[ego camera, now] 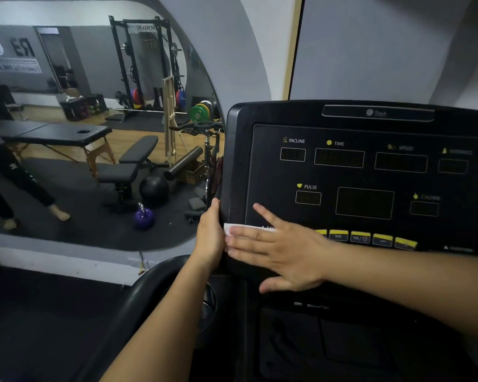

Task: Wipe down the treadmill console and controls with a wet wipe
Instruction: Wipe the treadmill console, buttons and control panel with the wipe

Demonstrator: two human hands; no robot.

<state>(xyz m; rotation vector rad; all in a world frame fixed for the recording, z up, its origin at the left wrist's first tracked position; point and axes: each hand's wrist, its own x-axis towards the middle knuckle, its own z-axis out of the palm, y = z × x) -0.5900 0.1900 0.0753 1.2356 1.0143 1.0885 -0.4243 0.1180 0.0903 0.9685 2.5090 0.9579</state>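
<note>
Wet wipe (232, 230) is pressed flat on the lower left corner of the console (268, 172) by the right hand (282, 252), whose fingers are held straight and spread. The console's left edge is gripped by the left hand (210, 235), its fingers curled behind the rim. Yellow buttons (370, 238) are seen just right of the wipe, dark display windows (364, 202) above, and a wall mirror (94, 133) beyond.

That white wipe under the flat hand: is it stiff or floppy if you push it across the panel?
Probably floppy: the wipe lies thin and flat under the right hand, following the console surface. Likely very light, since only a sliver shows. It may bunch when pushed unless pressed flat, as here.
</note>
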